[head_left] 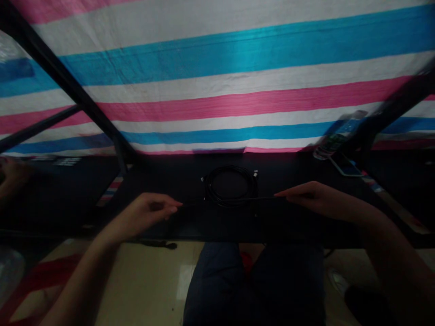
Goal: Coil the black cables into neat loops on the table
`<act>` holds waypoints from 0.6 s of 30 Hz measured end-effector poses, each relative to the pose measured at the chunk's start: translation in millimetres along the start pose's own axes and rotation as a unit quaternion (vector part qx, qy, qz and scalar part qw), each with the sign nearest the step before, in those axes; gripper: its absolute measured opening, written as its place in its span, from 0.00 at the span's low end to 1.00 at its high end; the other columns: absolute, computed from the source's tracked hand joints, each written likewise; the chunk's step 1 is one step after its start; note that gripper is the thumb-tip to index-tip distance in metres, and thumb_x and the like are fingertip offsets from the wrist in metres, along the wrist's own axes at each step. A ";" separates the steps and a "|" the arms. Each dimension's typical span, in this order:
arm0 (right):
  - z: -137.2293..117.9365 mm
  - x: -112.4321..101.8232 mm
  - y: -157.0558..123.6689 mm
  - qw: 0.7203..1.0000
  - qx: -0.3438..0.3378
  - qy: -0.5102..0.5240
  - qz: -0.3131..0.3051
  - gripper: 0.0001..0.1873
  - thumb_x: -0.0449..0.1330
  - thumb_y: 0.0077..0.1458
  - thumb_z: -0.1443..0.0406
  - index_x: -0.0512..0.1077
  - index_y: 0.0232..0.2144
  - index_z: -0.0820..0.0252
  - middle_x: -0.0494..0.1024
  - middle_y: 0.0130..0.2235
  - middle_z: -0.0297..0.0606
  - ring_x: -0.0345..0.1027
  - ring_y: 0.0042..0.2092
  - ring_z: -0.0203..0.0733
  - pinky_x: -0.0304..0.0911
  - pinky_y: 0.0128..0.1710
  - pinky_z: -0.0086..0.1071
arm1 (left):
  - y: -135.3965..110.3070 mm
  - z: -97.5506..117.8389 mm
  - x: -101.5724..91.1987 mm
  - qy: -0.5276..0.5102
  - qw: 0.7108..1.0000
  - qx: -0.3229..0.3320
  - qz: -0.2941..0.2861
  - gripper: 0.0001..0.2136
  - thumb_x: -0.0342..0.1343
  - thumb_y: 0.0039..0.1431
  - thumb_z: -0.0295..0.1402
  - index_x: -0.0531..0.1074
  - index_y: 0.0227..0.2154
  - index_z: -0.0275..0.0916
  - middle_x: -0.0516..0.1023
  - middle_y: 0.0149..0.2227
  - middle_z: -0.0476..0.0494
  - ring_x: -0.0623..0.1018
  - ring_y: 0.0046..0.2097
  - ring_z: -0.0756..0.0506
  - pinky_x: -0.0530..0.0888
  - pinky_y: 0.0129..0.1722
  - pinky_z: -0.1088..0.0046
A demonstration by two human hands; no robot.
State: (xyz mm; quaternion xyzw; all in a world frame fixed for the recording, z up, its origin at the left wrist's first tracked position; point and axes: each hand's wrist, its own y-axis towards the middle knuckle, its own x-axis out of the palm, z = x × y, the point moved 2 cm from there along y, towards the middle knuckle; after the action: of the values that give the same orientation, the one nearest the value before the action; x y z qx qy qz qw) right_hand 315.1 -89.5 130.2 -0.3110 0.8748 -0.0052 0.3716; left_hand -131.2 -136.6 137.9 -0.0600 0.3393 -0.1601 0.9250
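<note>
Left hand (149, 212) and right hand (307, 197) are both nearly closed, each pinching a thin black cable (238, 198) between thumb and fingertips. Cable runs taut-looking and roughly level between them, passing across the front of a coiled black cable (231, 185) on a dark tabletop (159, 179). Can't tell if the two are the same length of cable; the light is too low. Two small light-coloured plugs (255, 173) sit at the top of the coil, one on each side.

Further right on the table: plastic water bottle (340, 133), lying tilted, beside a phone (344, 165). Behind: striped pink, white and blue tarp (238, 59) on a black metal frame (57, 68). Person's jeans (217, 285) show below the table edge, above a tiled floor (146, 276). Dim hand (12, 176) at far left edge, not the person's own.
</note>
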 end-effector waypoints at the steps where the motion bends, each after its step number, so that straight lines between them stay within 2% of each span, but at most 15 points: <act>1: 0.5 1.6 -0.1 1.000 -0.003 -0.009 0.014 0.22 0.57 0.62 0.56 0.77 0.55 0.58 0.82 0.50 0.43 0.76 0.47 0.50 0.71 0.46 0.40 | 2.2 4.0 5.2 0.001 1.000 0.003 -0.002 0.13 0.59 0.59 0.40 0.80 0.40 0.38 0.80 0.31 0.45 0.75 0.31 0.49 0.72 0.30 0.76; 5: -26.0 24.6 8.4 0.997 -0.061 -0.030 0.030 0.27 0.56 0.63 0.57 0.68 0.63 0.55 0.82 0.45 0.40 0.74 0.38 0.42 0.69 0.37 0.33 | 13.8 28.8 29.9 -0.014 0.999 0.013 -0.047 0.13 0.57 0.60 0.41 0.80 0.35 0.37 0.78 0.29 0.47 0.74 0.31 0.48 0.71 0.30 0.75; 7: -48.6 39.4 14.6 0.993 -0.112 -0.033 0.016 0.25 0.55 0.65 0.59 0.68 0.63 0.55 0.82 0.39 0.39 0.71 0.33 0.37 0.66 0.33 0.29 | 18.4 40.4 40.0 -0.027 0.997 0.016 -0.076 0.13 0.57 0.60 0.41 0.80 0.36 0.37 0.77 0.28 0.47 0.73 0.31 0.49 0.70 0.30 0.75; 10: -75.0 54.7 19.9 0.985 -0.167 -0.025 -0.042 0.21 0.51 0.67 0.63 0.72 0.59 0.55 0.82 0.39 0.40 0.72 0.34 0.36 0.64 0.34 0.27 | 20.8 51.2 46.7 -0.027 0.994 0.029 -0.106 0.14 0.57 0.61 0.41 0.81 0.40 0.37 0.79 0.30 0.46 0.73 0.30 0.49 0.68 0.29 0.76; 12: -78.7 56.8 19.4 0.983 -0.151 -0.008 -0.100 0.20 0.52 0.67 0.64 0.75 0.56 0.53 0.83 0.43 0.40 0.75 0.38 0.38 0.66 0.38 0.28 | 18.8 51.6 44.9 -0.012 0.990 0.036 -0.137 0.14 0.57 0.61 0.40 0.82 0.42 0.38 0.80 0.31 0.45 0.73 0.31 0.48 0.67 0.29 0.76; 14: -70.0 51.5 16.5 0.985 -0.100 0.001 -0.139 0.18 0.55 0.65 0.64 0.78 0.53 0.53 0.83 0.46 0.39 0.77 0.42 0.41 0.68 0.42 0.30 | 14.6 45.5 38.1 0.004 0.987 0.031 -0.157 0.15 0.58 0.60 0.41 0.82 0.43 0.40 0.81 0.32 0.45 0.74 0.31 0.48 0.67 0.30 0.76; 18: -37.3 32.0 7.6 0.989 0.011 -0.016 -0.149 0.16 0.58 0.60 0.62 0.82 0.46 0.54 0.84 0.45 0.39 0.78 0.42 0.47 0.71 0.41 0.34 | 7.4 22.1 20.6 0.023 0.992 -0.006 -0.124 0.15 0.58 0.60 0.42 0.82 0.43 0.40 0.81 0.32 0.46 0.73 0.30 0.49 0.67 0.28 0.76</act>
State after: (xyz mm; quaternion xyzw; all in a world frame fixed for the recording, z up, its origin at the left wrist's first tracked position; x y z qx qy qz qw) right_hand 269.7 -109.1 134.7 -0.4339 0.8124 -0.0656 0.3840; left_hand -100.2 -136.5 140.5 -0.1035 0.3510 -0.2732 0.8897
